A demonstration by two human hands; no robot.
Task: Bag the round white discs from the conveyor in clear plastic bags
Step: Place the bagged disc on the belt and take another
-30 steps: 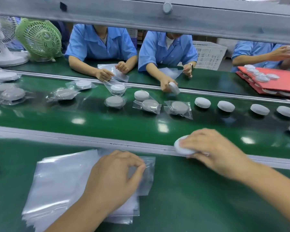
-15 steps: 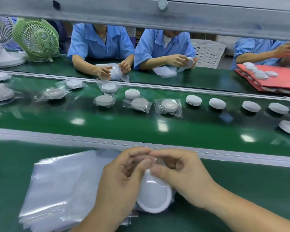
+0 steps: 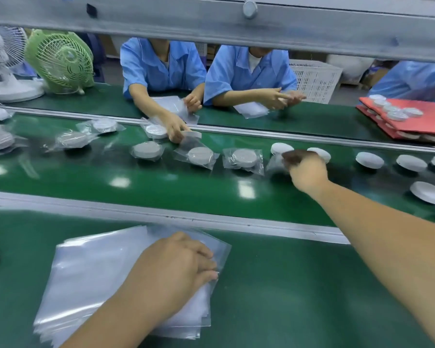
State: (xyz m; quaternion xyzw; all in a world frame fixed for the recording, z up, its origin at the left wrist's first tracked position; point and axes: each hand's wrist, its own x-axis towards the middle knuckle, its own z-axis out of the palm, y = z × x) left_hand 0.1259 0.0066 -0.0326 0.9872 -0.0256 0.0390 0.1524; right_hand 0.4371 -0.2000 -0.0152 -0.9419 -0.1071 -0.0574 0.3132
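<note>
**Desk:** Where's your left?

**Me:** My left hand (image 3: 176, 270) lies palm down on the bags (image 3: 98, 272), a loose stack flat on the table (image 3: 286, 297) nearest me. The fingers are almost straight and press on the stack near its right edge. They grip nothing.

**Desk:** Which way does the stack run?

**Me:** It's close to square, so I see no clear long axis. Its edges sit a little askew to the table's rail, and its far right corner is just past my fingertips.

**Desk:** And the right?

**Me:** My right hand (image 3: 308, 170) is stretched out over the belt (image 3: 161, 182), knuckles up and fingers bent downward. A bag (image 3: 275, 165) with something pale inside lies on the belt against those fingertips, on their left. That patch is blurred, so I cannot tell whether I'm pinching it or only touching it.

**Desk:** What else is on the belt?

**Me:** Two bare discs (image 3: 281, 148) sit just beyond my right hand, one partly hidden by it. More lie to its right, apart from one another. To its left are bagged discs (image 3: 244, 158). Every one lies flat with its round face up, so none points anywhere. The row itself runs along the belt, left to right. Beyond it, workers (image 3: 161, 69) in blue sit facing me.
</note>
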